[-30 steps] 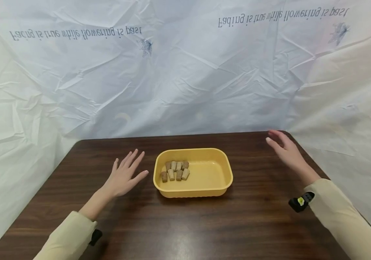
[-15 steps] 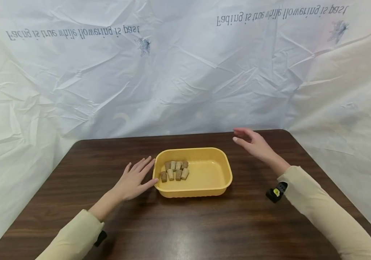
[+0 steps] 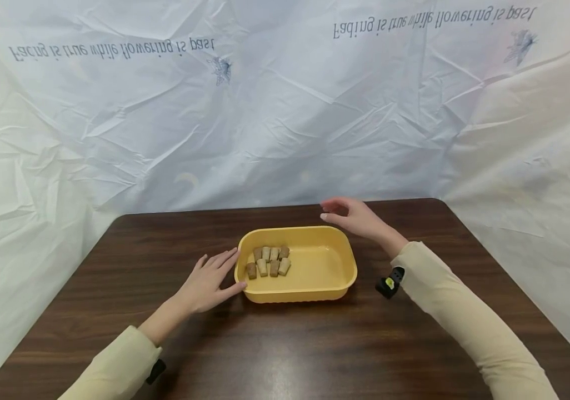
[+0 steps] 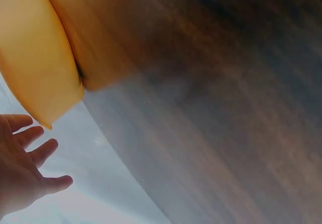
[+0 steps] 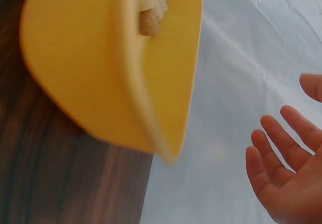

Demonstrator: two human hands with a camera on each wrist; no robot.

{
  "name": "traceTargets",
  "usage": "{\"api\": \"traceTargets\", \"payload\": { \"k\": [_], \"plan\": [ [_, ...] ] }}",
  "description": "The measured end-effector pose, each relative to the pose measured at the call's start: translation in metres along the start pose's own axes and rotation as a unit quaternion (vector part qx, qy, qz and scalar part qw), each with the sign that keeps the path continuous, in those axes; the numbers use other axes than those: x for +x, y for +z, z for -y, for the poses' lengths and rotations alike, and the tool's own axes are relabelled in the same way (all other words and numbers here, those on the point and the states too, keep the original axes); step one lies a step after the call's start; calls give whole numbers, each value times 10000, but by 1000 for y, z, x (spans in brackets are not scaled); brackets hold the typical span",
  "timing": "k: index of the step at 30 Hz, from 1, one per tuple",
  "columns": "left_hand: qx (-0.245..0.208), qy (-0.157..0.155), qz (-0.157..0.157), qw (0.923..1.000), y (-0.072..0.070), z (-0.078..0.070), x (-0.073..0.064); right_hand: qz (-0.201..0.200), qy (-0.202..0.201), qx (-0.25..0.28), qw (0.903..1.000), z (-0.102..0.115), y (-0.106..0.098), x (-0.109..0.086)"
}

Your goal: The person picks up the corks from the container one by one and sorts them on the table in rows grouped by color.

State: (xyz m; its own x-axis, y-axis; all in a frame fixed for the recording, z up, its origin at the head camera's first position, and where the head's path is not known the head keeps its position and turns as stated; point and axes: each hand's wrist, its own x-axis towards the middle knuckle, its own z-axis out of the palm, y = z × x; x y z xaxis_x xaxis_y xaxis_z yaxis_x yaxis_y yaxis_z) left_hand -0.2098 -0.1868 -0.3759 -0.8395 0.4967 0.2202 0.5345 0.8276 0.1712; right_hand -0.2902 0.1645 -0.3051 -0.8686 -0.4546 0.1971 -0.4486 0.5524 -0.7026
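A yellow rectangular tub (image 3: 295,296) stands on the dark wooden table. Inside its left half lie several corks (image 3: 274,268), light and dark brown, in two rows. My left hand (image 3: 208,283) is at the tub's left end, its fingers spread and the fingertips right at the rim. My right hand (image 3: 357,218) hovers above the tub's far right corner, its fingers loosely bent with nothing between them. In the right wrist view, the right hand (image 5: 292,168) is apart from the tub (image 5: 90,83), palm showing. The left wrist view has the left hand (image 4: 22,163) beside the tub wall (image 4: 40,53).
The brown table (image 3: 285,350) reaches to a pale wrinkled cloth (image 3: 275,139) hung behind and along both sides, printed with upside-down lettering. A black wrist device (image 3: 390,282) sits at the right cuff, and another (image 3: 156,371) at the left.
My right hand has swept left from beyond the table's right side to over the tub's far right corner. My left hand has moved right to the tub's rim. The corks stay put.
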Motion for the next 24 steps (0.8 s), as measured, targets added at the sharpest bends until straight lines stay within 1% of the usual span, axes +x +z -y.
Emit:
{"api": "traceTargets", "payload": {
  "k": [3,8,14,20,24],
  "plan": [
    [94,-1,-120,9999,1,-1,-1,233,-140,5,9996,5,5,10],
    [226,60,-398,9989,4,-3,-3,676,-179,-7,9975,14,14,24],
    [366,175,-672,9969,6,-5,-4,1379,-157,-162,9902,21,26,37],
    [417,206,-867,9952,7,-6,-4,1891,26,-25,9819,23,39,50],
    [422,243,-924,9945,8,-6,-4,2245,301,235,9737,22,47,56]
  ]
}}
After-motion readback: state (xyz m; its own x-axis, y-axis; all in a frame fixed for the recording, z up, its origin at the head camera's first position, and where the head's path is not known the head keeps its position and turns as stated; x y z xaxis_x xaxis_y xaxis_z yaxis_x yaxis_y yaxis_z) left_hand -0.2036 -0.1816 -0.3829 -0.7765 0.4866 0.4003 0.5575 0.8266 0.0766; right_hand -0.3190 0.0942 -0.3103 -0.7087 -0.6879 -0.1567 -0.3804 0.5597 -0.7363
